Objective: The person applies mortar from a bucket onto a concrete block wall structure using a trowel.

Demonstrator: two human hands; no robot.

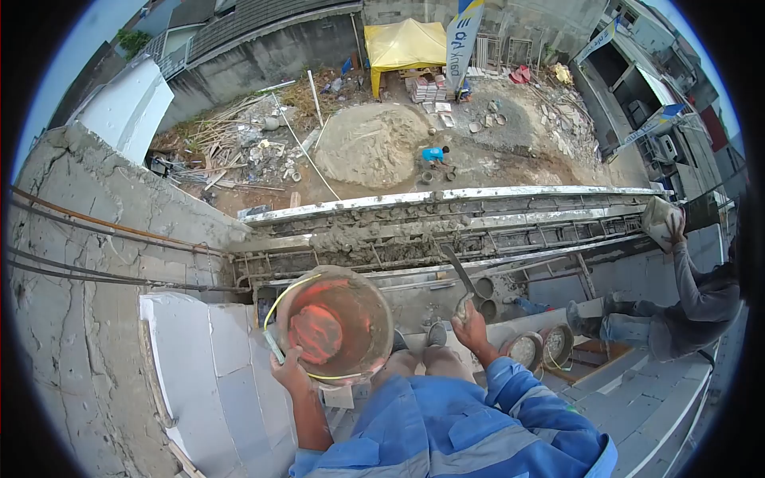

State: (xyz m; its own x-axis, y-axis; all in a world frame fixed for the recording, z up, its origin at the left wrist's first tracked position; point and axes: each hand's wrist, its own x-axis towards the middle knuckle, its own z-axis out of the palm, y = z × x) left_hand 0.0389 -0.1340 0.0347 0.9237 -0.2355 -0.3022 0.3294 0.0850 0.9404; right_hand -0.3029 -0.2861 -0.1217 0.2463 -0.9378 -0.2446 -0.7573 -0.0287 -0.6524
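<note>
My left hand (289, 371) is closed on the white grip of the wire handle of a bucket (374, 319). The bucket is tipped so that its mouth faces me; grey residue coats the inside and a reddish patch shows at the bottom. My right hand (472, 328) is closed round the handle of a trowel (457, 268), whose narrow-looking grey blade points up and away. Beyond both hands runs a long formwork channel (446, 235) with steel bars and rough wet-looking mortar along it.
At the right, a co-worker (677, 307) holds a pale bucket (661, 223) over the channel's end. Two filled buckets (526, 350) stand near my right side. White blocks (231, 350) form a wall at left. Cables (103, 267) cross the left wall. Below, another person (434, 154) bends beside a sand pile (370, 143).
</note>
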